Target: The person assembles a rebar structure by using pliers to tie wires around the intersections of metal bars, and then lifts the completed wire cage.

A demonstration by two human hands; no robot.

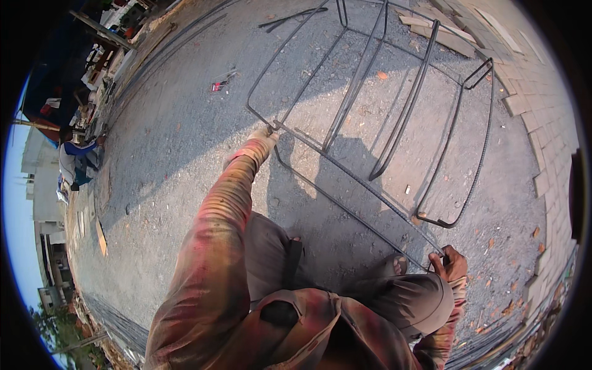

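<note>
A long cage of bent steel reinforcing bar (371, 189) lies across the ground before me, with several rectangular loops standing along it. My left hand (265, 138), apparently in a pale glove, is closed on the near left corner of the cage, where bars meet. At the other end of the near bars, my right hand (453, 265) is bare. Its thumb and fingers pinch the bar end beside my right knee. One loop (434, 29) in the middle leans toward me; another loop (491, 117) stands at the right.
A small red-and-metal item (217, 86) lies on the gravelly ground, with loose dark rods (293, 20) farther off. Paving blocks (542, 132) edge the right, and boards (447, 38) lie at the far right. A person (77, 159) crouches at the left. Long bars (117, 320) lie behind me.
</note>
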